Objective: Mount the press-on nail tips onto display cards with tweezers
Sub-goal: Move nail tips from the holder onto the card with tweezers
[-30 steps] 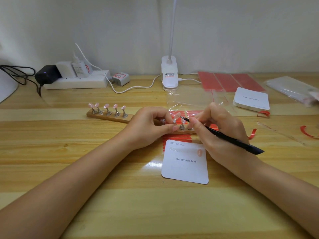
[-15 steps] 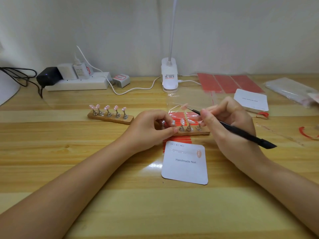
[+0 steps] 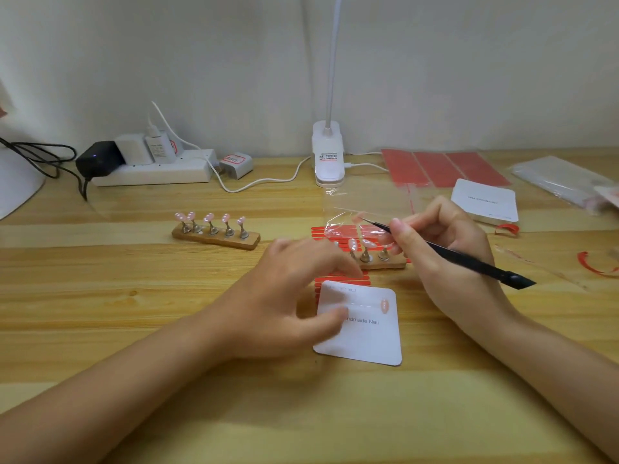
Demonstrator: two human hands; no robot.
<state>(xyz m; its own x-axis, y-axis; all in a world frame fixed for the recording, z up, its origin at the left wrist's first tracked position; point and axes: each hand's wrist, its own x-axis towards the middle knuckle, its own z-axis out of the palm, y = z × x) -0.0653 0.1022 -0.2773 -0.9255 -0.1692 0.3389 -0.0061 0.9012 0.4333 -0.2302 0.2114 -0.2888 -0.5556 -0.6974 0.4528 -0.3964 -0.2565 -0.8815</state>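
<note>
My right hand (image 3: 445,249) grips black tweezers (image 3: 462,259), whose tip pinches a pink nail tip (image 3: 359,216) in the air above a wooden stand (image 3: 385,262) of nail tips. My left hand (image 3: 288,296) is blurred, fingers loosely spread, its fingertips over the left edge of a white display card (image 3: 365,333) marked "Handmade Nail". One pink nail tip (image 3: 384,305) sits on the card's right side. A second wooden stand (image 3: 217,237) with several pink tips lies further left.
Red adhesive strips (image 3: 338,279) and a clear plastic bag (image 3: 365,202) lie under and behind the near stand. A stack of cards (image 3: 484,200), red sheets (image 3: 445,167), a lamp base (image 3: 328,159) and a power strip (image 3: 150,172) line the back.
My left hand has let go of the near stand and moved down toward the card. My right hand has lifted a nail tip off the stand with the tweezers and moved right.
</note>
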